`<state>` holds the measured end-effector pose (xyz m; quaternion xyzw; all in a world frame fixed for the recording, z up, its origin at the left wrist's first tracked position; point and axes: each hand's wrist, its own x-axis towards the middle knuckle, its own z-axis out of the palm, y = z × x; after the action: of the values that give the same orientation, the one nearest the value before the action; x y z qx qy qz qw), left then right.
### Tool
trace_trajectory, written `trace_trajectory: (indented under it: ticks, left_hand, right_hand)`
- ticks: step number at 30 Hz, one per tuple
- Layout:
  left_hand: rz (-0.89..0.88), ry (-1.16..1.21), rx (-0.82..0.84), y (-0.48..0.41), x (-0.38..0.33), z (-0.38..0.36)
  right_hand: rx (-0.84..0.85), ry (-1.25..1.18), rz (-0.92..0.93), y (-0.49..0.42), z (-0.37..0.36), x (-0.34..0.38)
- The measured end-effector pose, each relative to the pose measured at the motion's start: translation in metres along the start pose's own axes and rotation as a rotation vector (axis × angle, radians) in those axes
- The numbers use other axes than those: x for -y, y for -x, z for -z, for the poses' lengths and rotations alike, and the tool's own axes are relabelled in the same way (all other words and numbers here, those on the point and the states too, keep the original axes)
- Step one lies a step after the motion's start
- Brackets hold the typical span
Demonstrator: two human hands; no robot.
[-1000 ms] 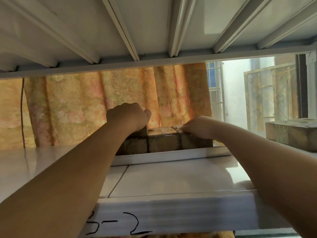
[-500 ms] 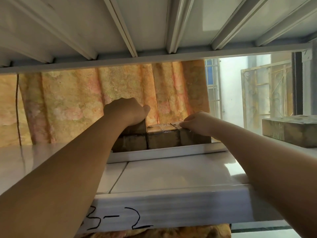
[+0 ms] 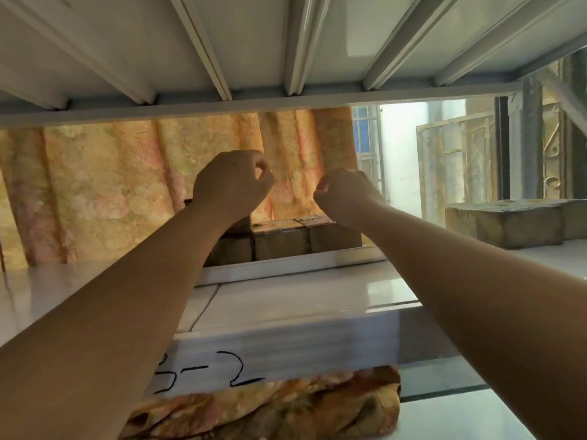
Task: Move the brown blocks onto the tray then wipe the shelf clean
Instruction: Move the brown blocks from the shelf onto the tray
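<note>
1. Over the far end of the white shelf (image 3: 301, 300), my left hand (image 3: 232, 182) and right hand (image 3: 343, 192) are hovering side by side. Both have fingers curled in, and nothing is showing in either grasp.
2. Directly beneath them, the brown blocks (image 3: 282, 239) are sitting in the tray (image 3: 286, 265), packed edge to edge. The row is running left to right along the tray's front rim. One more block seems to be stacked at the left, partly hidden behind my forearm. I cannot tell each block's own long axis.
3. Well apart at the right, another brown block (image 3: 505, 223) is lying on the shelf, its long axis running left to right and a long side facing me.
4. By my reading, the loading is nearing its end. That block is asking for a grip at its short ends, a lift clear of the rim, and a landing parallel to the row.
5. Nearest me, a folded patterned cloth (image 3: 279, 408) is lying below the shelf's front edge, handy for wiping.
</note>
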<state>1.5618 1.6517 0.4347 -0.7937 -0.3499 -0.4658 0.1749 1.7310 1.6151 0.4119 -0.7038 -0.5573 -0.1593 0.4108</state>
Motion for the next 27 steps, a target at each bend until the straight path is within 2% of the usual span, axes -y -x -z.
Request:
trace_trajectory:
  ticks: [2,4,8,10,14,17,21,23,27]
  left_hand:
    - [-0.035,0.003,-0.025,-0.003,-0.017,0.0]
    - [-0.073,0.018,0.019,-0.005,-0.038,-0.003]
    - [-0.191,0.035,0.245,-0.01,-0.093,-0.015]
    - [-0.214,0.05,0.359,-0.016,-0.122,-0.024]
    - [-0.268,0.045,0.443,-0.026,-0.182,-0.058]
    - [-0.234,0.025,0.488,-0.03,-0.223,-0.089]
    - [-0.171,0.074,0.473,-0.037,-0.267,-0.119]
    - [-0.158,0.111,0.466,-0.04,-0.286,-0.128]
    - [-0.113,0.122,0.454,-0.042,-0.321,-0.145]
  right_hand:
    - [0.008,0.054,0.043,0.0,0.009,0.0]
    - [-0.007,0.093,0.079,0.003,0.023,-0.007]
    - [-0.048,0.173,0.13,0.009,0.052,-0.039]
    - [-0.06,0.22,0.117,0.008,0.066,-0.063]
    - [-0.114,0.256,0.015,0.008,0.095,-0.125]
    - [-0.055,0.273,-0.047,0.009,0.113,-0.177]
    - [-0.118,0.288,-0.066,0.002,0.151,-0.236]
    - [-0.077,0.279,-0.086,-0.004,0.168,-0.264]
    - [0.165,0.221,-0.053,-0.007,0.183,-0.304]
